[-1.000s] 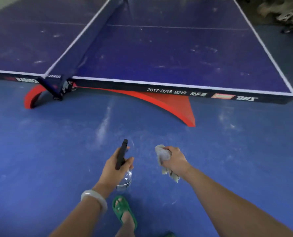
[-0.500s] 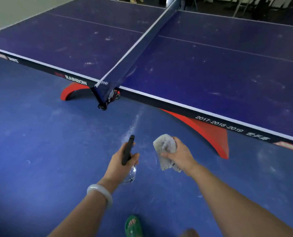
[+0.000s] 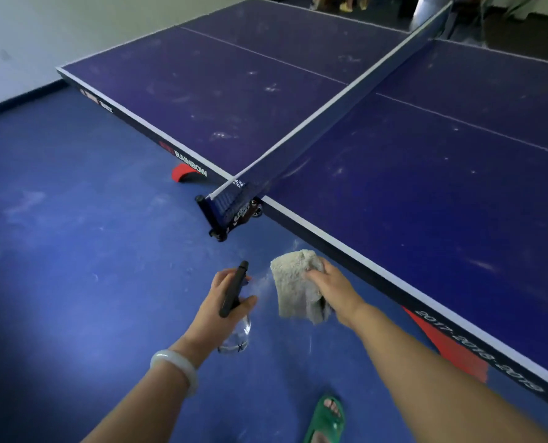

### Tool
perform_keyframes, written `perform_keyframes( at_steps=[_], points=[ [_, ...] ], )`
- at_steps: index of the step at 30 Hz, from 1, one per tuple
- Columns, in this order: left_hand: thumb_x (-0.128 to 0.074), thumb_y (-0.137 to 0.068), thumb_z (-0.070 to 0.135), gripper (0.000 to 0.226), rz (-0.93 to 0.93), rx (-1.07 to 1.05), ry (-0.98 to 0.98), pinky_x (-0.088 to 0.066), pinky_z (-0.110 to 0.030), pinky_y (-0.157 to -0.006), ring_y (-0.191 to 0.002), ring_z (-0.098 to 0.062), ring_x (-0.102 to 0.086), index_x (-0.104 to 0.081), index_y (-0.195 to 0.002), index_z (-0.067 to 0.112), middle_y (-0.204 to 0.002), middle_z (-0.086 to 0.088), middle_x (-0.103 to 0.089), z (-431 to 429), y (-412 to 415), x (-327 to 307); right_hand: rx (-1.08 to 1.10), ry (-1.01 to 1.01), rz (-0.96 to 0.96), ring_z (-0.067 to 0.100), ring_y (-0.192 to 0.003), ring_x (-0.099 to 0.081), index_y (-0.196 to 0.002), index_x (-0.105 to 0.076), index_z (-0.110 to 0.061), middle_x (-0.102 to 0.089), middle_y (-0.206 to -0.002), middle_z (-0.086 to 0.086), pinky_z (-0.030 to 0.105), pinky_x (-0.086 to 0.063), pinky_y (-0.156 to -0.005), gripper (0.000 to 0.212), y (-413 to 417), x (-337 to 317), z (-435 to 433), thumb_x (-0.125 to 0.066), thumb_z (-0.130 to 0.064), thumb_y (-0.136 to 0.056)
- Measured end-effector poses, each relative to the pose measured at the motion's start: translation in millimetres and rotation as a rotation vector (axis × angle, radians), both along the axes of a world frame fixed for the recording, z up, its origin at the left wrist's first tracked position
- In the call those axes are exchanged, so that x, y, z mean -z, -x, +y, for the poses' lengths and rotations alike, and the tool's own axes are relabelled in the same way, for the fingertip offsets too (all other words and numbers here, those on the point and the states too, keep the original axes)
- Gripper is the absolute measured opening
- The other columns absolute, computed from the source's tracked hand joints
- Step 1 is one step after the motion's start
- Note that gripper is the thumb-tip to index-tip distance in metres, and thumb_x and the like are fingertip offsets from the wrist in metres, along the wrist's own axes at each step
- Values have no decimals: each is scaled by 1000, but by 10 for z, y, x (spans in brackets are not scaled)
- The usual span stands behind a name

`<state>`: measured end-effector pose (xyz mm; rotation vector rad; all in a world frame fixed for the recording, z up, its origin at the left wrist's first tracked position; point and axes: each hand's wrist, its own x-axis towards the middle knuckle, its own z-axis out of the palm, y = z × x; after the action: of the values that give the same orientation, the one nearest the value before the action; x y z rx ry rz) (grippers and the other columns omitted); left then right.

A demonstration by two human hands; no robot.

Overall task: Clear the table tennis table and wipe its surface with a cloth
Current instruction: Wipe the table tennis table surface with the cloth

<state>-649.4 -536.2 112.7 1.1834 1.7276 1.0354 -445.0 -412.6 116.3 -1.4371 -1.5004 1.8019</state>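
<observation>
The dark blue table tennis table (image 3: 221, 100) stretches from upper left to the right edge, its surface marked with pale smudges. Its net (image 3: 330, 107) runs diagonally across the middle to a clamp post (image 3: 224, 215) at the near side. My left hand (image 3: 221, 305) grips a clear spray bottle (image 3: 237, 337) with a black trigger head (image 3: 234, 287), held over the floor short of the table edge. My right hand (image 3: 333, 292) holds a crumpled grey-white cloth (image 3: 293, 282), just in front of the table's white-lined near edge.
Blue floor (image 3: 74, 266) spreads to the left and below. A red curved table base shows under the edge (image 3: 452, 353) and near the net post (image 3: 181, 174). My foot in a green sandal (image 3: 327, 417) is at the bottom. A pale wall (image 3: 42, 33) stands behind the table's left end.
I have moved closer to the table and turned left; the net post now sits just ahead of my hands. Both hands keep their grips and have risen toward the table edge.
</observation>
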Motion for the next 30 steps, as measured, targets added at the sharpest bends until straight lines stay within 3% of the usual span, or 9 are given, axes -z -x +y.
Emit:
perform_keyframes(
  at_steps=[3,6,9,12,14,17,20,25,30],
  points=[
    [-67,-93,17,30,-43,-71,17,-48,-20,-79,-83,-12,-63,-56,-118,28,-117,8,-60,248,34,-41,-110,-37,-26,15,-102,-65,-116,-57,-28,-68,-110,-4,24,-51,-75,35,131,39,379,-72,-14,-88],
    [-67,-93,19,29,-64,-89,96,-49,-22,-76,-80,-21,-63,-57,-118,29,-93,0,-67,410,124,-29,-212,-81,-90,13,-105,-63,-119,-55,-27,-67,-112,-7,24,-51,-80,51,313,119,627,-81,-10,-78],
    [-68,-93,21,30,-51,-84,90,-46,-22,-76,-75,-10,-63,-56,-120,28,-89,8,-65,523,257,44,-248,-165,-159,11,-106,-63,-127,-57,-23,-65,-118,-8,23,-51,-83,50,538,196,791,-80,-23,-82],
    [-67,-94,24,30,-50,-46,123,-48,-27,-73,-70,-13,-63,-55,-120,31,-77,2,-63,618,471,186,-253,-200,-206,13,-96,-67,-126,-61,-18,-67,-114,-6,14,-51,-68,36,746,252,893,-69,-32,-93],
    [-67,-94,26,31,-42,-9,123,-49,-30,-71,-67,-14,-63,-54,-121,32,-72,-2,-64,668,595,268,-306,-183,-237,12,-106,-64,-124,-61,-21,-67,-115,-7,13,-48,-73,29,872,305,940,-65,-28,-96],
    [-67,-94,24,32,-36,-4,129,-43,-20,-70,-65,-4,-59,-54,-122,31,-70,14,-62,729,757,393,-357,-141,-290,15,-120,-59,-131,-57,-23,-64,-125,-7,30,-51,-94,37,1031,422,1033,-66,-25,-95],
    [-67,-94,24,32,-36,27,142,-44,-20,-71,-66,-3,-57,-54,-123,27,-71,18,-61,741,861,519,-368,-141,-347,17,-126,-53,-140,-51,-21,-59,-136,-3,37,-46,-105,50,1165,499,1102,-69,-20,-93],
    [-69,-92,21,31,-41,90,191,-46,-18,-71,-72,-3,-59,-56,-121,25,-92,12,-62,758,968,603,-264,-60,-280,15,-114,-57,-136,-52,-17,-61,-123,-2,28,-47,-90,49,1294,591,1101,-69,-9,-91],
    [-73,-88,29,34,-24,188,268,-50,-23,-71,-76,-12,-61,-56,-118,27,-103,4,-62,767,1006,696,-228,60,-229,24,-108,-65,-127,-58,-14,-67,-117,6,32,-52,-84,41,1392,707,1154,-71,-5,-89]
  ],
)
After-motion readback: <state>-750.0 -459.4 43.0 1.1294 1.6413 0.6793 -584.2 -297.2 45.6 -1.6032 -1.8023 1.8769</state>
